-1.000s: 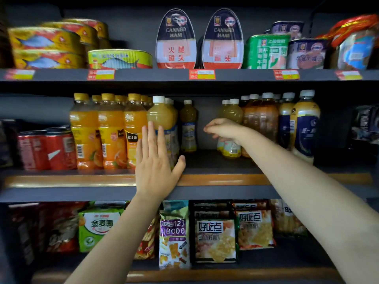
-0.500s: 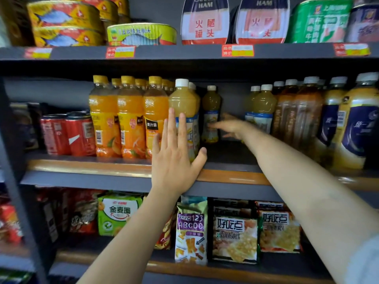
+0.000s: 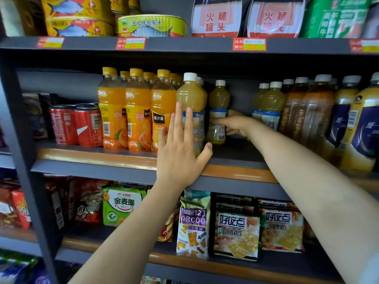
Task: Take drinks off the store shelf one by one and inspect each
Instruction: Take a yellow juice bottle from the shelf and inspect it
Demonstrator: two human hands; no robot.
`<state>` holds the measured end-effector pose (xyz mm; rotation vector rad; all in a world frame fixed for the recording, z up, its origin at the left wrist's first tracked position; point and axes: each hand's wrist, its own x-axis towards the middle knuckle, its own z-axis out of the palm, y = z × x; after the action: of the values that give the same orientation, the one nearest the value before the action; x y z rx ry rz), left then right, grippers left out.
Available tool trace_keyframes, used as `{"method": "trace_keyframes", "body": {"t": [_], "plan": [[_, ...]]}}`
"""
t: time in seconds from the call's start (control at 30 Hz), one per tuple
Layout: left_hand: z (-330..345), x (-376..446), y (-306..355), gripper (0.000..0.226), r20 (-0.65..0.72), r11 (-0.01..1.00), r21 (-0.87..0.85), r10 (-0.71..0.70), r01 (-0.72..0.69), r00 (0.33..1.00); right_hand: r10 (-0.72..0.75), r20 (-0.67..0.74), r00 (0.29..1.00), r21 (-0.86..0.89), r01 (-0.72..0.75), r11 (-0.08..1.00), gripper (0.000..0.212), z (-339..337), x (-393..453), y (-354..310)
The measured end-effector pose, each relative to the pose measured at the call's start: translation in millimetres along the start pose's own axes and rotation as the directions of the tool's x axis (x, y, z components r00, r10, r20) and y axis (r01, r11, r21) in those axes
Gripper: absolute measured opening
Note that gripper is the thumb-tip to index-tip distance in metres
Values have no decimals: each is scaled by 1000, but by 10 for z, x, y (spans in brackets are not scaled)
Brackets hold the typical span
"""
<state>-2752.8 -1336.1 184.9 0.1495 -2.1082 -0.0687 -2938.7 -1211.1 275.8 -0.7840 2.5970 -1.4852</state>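
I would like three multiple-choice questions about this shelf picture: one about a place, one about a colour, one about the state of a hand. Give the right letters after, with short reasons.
1. Where does the lone pale-juice bottle that the right hand reaches stand?
A. at the shelf's front edge
B. far back on the shelf
C. on the shelf below

2. What colour are the caps of the orange-drink bottles?
A. white
B. red
C. yellow

3. How is the left hand?
A. flat, fingers straight
B. gripping a can
C. a closed fist

Answers: 1 B, it sits behind the front rows in a gap. 2 C, yellow caps top them. 3 A, its straight fingers are spread before the front pale-juice bottle, holding nothing.
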Motion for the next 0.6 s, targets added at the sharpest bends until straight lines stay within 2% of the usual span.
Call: {"method": "trace_keyframes", "body": {"t": [0.07, 0.2, 0.3, 0.43, 0.53, 0.6], "plan": [[0, 2, -1, 86, -1, 1000, 5, -2, 2, 1000, 13, 30, 999, -58, -11, 998, 53, -48, -61, -49], [-23, 7, 1, 86, 5, 1000, 7, -7, 7, 1000, 50, 109, 993, -108, -39, 993, 59, -170, -281, -166], [-40, 6, 7, 86, 9, 1000, 8, -5, 5, 1000, 20, 157, 987, -118, -1, 993, 54, -247, -519, -208], [-56, 8, 11, 85, 15, 1000, -3, -6, 6, 1000, -81, 68, 994, -21, 82, 996, 36, -234, -845, -209], [-72, -6, -11, 85, 20, 999, -51, 19, -18, 1000, -157, -18, 987, -18, 157, 987, 43, -236, -1072, -276], [-87, -23, -44, 86, 24, 995, -88, 49, -46, 999, -187, -45, 981, -88, 183, 979, 51, -284, -1252, -403]]}}
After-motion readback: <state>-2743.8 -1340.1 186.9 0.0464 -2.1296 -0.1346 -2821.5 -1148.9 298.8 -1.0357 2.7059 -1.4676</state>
